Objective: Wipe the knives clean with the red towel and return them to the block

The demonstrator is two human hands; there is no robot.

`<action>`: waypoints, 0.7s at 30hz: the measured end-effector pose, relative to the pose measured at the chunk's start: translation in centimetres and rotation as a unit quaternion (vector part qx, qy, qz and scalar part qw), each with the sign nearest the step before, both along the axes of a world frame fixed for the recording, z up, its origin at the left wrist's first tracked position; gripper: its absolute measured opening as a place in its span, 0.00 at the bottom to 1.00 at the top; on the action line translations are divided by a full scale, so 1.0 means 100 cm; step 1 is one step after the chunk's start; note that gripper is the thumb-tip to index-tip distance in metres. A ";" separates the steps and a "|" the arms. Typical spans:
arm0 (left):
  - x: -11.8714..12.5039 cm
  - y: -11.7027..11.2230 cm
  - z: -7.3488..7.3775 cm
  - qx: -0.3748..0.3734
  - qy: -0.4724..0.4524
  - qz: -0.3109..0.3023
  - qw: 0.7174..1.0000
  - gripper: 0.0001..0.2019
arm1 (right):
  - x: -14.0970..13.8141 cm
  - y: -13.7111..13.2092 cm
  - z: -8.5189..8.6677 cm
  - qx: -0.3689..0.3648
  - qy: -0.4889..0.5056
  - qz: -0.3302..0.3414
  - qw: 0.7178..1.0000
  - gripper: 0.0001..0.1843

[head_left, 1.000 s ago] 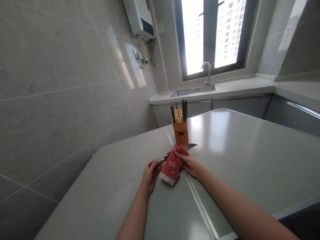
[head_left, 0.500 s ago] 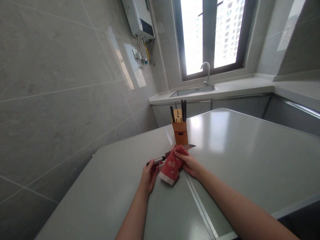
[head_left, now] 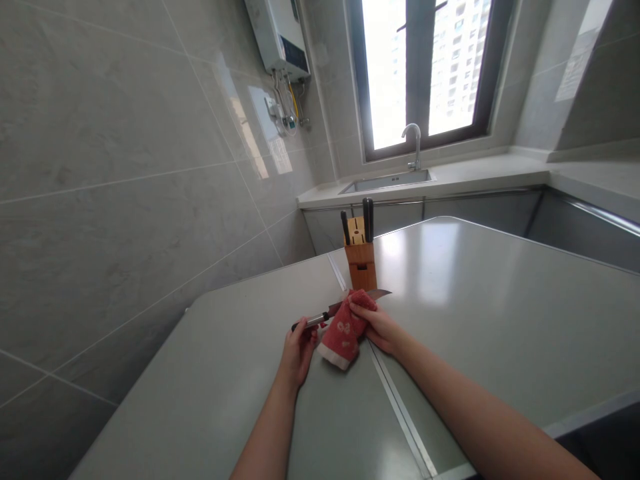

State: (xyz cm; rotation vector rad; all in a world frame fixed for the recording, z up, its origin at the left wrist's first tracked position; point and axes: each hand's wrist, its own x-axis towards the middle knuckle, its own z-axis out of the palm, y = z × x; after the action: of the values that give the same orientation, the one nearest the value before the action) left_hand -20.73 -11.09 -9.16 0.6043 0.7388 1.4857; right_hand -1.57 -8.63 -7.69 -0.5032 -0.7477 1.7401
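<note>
My left hand [head_left: 299,348] is closed around the handle of a knife [head_left: 316,321], which has a dark end and a silver middle. Its blade runs to the right, and the tip sticks out past a red cloth [head_left: 341,333] with a white edge and pale pattern. Pinched in my right hand [head_left: 379,327], the cloth is folded over the middle of the blade and hides that part. Just beyond the cloth stands a wooden knife block [head_left: 361,261], with several dark-handled pieces in its slots.
Beneath my hands is a glossy pale table [head_left: 240,360] with a metal strip [head_left: 397,403] along its seam. Behind it runs a counter [head_left: 475,168] with a sink [head_left: 387,181] and a tap [head_left: 416,143]. A tiled wall [head_left: 150,153] rises on the left.
The knife and my left hand have shifted very slightly to the left. The cloth and my right hand look almost the same.
</note>
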 end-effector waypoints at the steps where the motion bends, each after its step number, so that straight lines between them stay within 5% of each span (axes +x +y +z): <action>1: 0.000 0.000 0.000 -0.001 0.001 0.001 1.000 0.08 | 0.000 0.000 0.001 0.001 0.000 0.001 1.000 0.16; 21: 0.001 0.000 0.004 -0.010 -0.011 0.010 1.000 0.07 | -0.001 -0.002 0.003 0.010 -0.004 0.016 1.000 0.13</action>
State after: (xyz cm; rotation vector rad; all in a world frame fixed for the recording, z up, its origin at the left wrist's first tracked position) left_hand -20.63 -11.13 -8.77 0.5668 0.7438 1.4995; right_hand -1.62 -8.83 -7.39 -0.4867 -0.7814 1.7588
